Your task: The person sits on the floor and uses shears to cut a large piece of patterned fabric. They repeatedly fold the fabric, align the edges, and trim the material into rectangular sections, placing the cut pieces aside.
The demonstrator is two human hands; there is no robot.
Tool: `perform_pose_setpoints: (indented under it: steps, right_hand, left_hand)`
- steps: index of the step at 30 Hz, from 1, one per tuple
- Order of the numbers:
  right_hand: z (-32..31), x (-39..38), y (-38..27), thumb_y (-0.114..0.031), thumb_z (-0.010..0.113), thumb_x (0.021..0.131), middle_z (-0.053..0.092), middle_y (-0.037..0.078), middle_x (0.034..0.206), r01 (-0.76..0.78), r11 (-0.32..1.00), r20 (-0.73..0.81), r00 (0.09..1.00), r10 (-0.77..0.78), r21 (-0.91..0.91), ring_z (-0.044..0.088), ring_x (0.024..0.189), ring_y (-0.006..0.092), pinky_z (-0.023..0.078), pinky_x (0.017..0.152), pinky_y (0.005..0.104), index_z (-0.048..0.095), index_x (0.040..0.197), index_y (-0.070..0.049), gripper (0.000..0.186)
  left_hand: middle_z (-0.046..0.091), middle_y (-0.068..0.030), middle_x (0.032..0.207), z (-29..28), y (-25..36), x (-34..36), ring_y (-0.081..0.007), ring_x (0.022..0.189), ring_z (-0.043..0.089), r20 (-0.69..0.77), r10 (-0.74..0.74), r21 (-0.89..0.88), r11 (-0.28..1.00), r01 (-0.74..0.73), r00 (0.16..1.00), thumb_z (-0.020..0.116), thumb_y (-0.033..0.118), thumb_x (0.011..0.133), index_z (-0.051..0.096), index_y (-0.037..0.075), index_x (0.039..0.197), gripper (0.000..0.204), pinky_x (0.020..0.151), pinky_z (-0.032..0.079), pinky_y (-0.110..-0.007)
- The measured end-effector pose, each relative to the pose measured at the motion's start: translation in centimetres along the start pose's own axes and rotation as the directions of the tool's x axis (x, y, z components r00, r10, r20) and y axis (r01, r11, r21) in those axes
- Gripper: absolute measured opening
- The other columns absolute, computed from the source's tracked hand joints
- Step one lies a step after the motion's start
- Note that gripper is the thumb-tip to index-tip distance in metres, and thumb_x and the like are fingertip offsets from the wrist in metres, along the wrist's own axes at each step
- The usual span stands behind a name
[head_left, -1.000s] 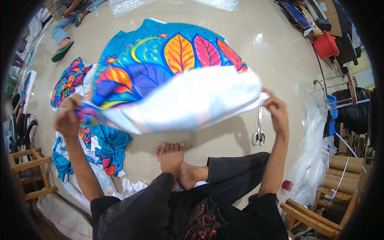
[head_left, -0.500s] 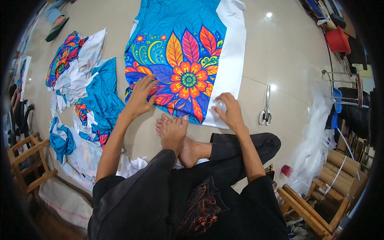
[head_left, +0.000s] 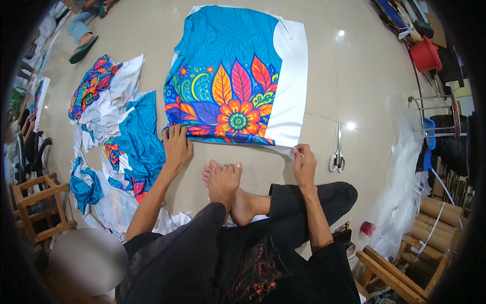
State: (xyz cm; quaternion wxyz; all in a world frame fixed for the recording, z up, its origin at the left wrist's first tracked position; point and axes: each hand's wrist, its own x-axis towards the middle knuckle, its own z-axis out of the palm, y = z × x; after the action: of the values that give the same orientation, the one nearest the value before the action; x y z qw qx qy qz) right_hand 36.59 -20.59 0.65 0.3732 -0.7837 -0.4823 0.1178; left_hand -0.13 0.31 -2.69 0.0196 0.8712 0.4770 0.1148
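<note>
Our right hand (head_left: 305,168) pinches the printed cloth (head_left: 229,48); our left hand (head_left: 177,150) lies on it, its grip unclear. We're apparently straightening it; even smoothing seems called for next.

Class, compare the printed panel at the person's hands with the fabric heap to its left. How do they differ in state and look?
The printed panel is mostly spread flat; the fabric heap lies crumpled. The left hand and right hand touch the printed panel's near edge; neither holds the fabric heap. Both show turquoise, bright leaf prints and white areas.
</note>
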Motion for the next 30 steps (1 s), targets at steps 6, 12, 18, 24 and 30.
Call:
perform_pose_setpoints:
  steps: [6,12,18,24,30]
  right_hand:
    - [-6.2,4.7,-6.9,-0.009,0.052,0.104,0.061,0.008,0.101,-0.014,0.892,-0.074,0.996,0.053,0.452,0.055,0.09,0.0119,0.046,0.079,0.0271,0.056,0.112,0.0,0.013]
    - [-16.7,2.0,-7.4,-0.022,0.064,0.099,0.059,0.006,0.098,-0.05,0.831,0.061,0.998,0.019,0.554,0.057,0.091,0.0134,0.048,0.079,0.028,0.056,0.113,-0.002,0.026]
    - [-29.2,3.2,-3.6,-0.022,0.072,0.092,0.049,-0.001,0.075,0.334,0.363,-0.263,0.937,-0.231,0.87,0.049,0.061,0.0065,0.043,0.053,0.0252,0.045,0.139,0.006,0.061]
    - [-26.1,14.4,-7.5,-0.019,0.068,0.089,0.069,0.006,0.101,0.044,0.974,0.051,0.997,-0.057,0.224,0.061,0.095,0.0134,0.047,0.086,0.0258,0.068,0.114,0.005,0.035]
    - [-14.8,29.1,1.0,-0.017,0.06,0.098,0.069,0.004,0.088,0.029,0.999,-0.134,0.991,-0.025,0.026,0.059,0.084,0.0114,0.047,0.077,0.0294,0.071,0.102,0.001,0.022]
  left_hand:
    - [0.071,-0.0127,0.094,-3.9,-1.6,6.6,-0.0317,0.097,0.065,-0.007,-0.318,-0.045,0.947,0.317,0.948,0.072,0.02,0.071,0.069,0.005,0.096,0.029,0.107,0.035,-0.05]
    - [0.072,-0.0127,0.088,-14.4,-8.9,4.8,-0.0271,0.088,0.07,-0.365,-0.356,-0.499,0.855,0.142,0.86,0.059,-0.001,0.074,0.069,0.002,0.093,0.022,0.081,0.052,-0.034]
    - [0.069,-0.021,0.116,-29.8,-13.4,0.1,-0.0297,0.108,0.067,-0.45,-0.133,-0.682,0.69,-0.244,0.883,0.062,0.018,0.09,0.069,-0.004,0.107,0.028,0.101,0.049,-0.043]
    - [0.071,-0.0139,0.115,-37.2,-14.7,7.0,-0.0215,0.105,0.067,-0.307,-0.131,-0.359,0.933,0.012,0.943,0.061,0.017,0.098,0.064,-0.003,0.123,0.032,0.094,0.051,-0.032]
    - [0.071,-0.0235,0.095,-20.8,-22.7,24.0,-0.0379,0.089,0.068,-0.039,-0.127,-0.056,0.991,0.125,0.991,0.063,0.027,0.095,0.069,-0.001,0.107,0.031,0.081,0.051,-0.047]
